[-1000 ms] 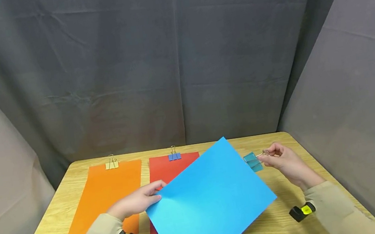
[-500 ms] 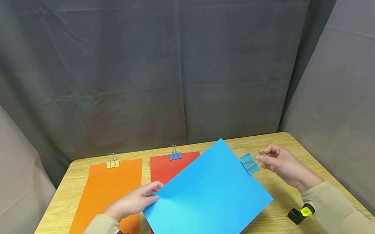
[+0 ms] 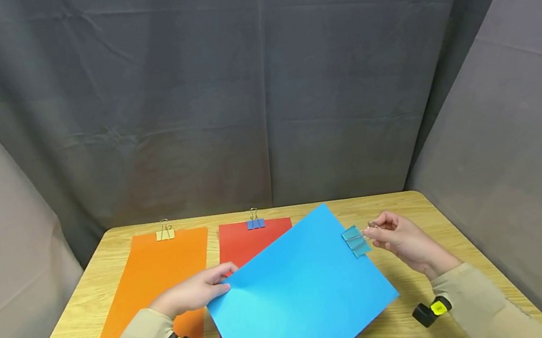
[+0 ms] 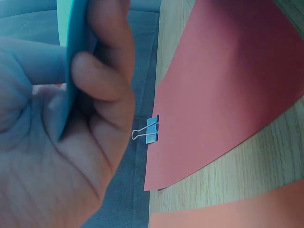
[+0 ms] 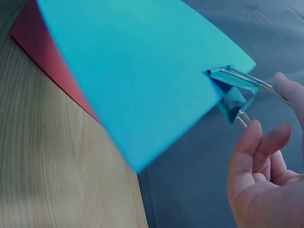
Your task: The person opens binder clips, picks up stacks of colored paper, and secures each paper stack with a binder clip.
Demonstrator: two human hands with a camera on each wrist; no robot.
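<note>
A bright blue sheet of paper [image 3: 298, 297] is held tilted above the table. My left hand [image 3: 196, 288] pinches its left corner, thumb on the near face and fingers behind, as the left wrist view shows. With thumb and fingertips, my right hand [image 3: 404, 240] holds the wire handles of a teal binder clip [image 3: 356, 241]. In the right wrist view, one side of the clip [image 5: 232, 78] lies over the face of the sheet and the other side stands below its edge. The thumb [image 5: 289, 90] is on the upper handle, and a fingertip meets the lower one.
An orange sheet [image 3: 170, 262] with a yellow binder clip [image 3: 165, 235] lies on the wooden table [image 3: 71, 332] at left. Beside it lies a red sheet [image 3: 239, 241] with a blue binder clip [image 3: 255, 224], partly hidden by the blue sheet. Grey curtains [image 3: 190, 99] surround the table.
My right hand has moved left, bringing the teal binder clip from just off the blue sheet's right edge to over it. The left hand keeps its grip on the corner.
</note>
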